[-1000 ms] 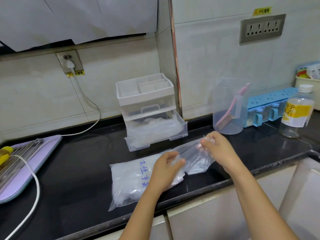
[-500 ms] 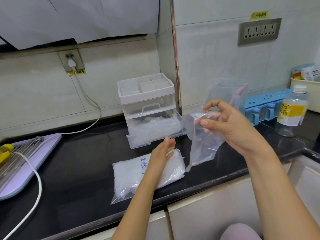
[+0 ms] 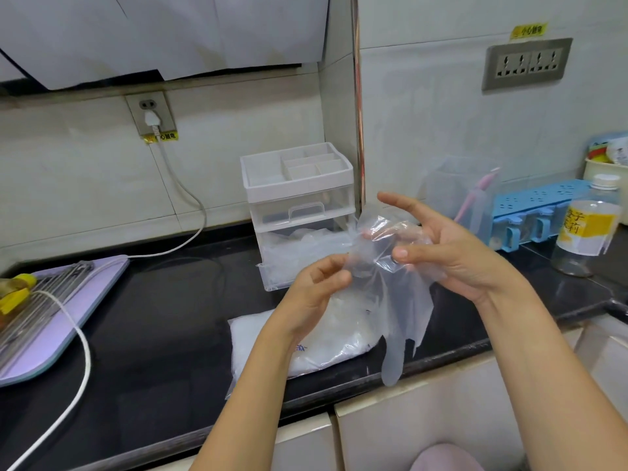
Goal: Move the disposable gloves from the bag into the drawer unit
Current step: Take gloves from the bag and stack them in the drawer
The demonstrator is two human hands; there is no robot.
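A clear disposable glove (image 3: pixel 404 300) hangs in the air above the counter's front edge, fingers pointing down. My right hand (image 3: pixel 452 253) pinches its cuff between thumb and fingers, index finger stretched out. My left hand (image 3: pixel 319 287) pinches the cuff's left side. Below them lies the flat plastic bag of gloves (image 3: pixel 272 345) with blue writing. Behind stands the white drawer unit (image 3: pixel 299 185); its lower drawer (image 3: pixel 282 266) is pulled out and holds crumpled clear gloves.
A black counter (image 3: pixel 153 317) carries a purple board (image 3: pixel 61 321) with a metal rack and white cable at left. At right stand a clear jug with a pink brush (image 3: pixel 469 198), a blue rack (image 3: pixel 540 209) and a yellow-labelled bottle (image 3: pixel 588 229).
My left hand rose from the bag and took hold of the glove's cuff. My right hand kept the glove up near the open drawer; the glove now hangs full length.
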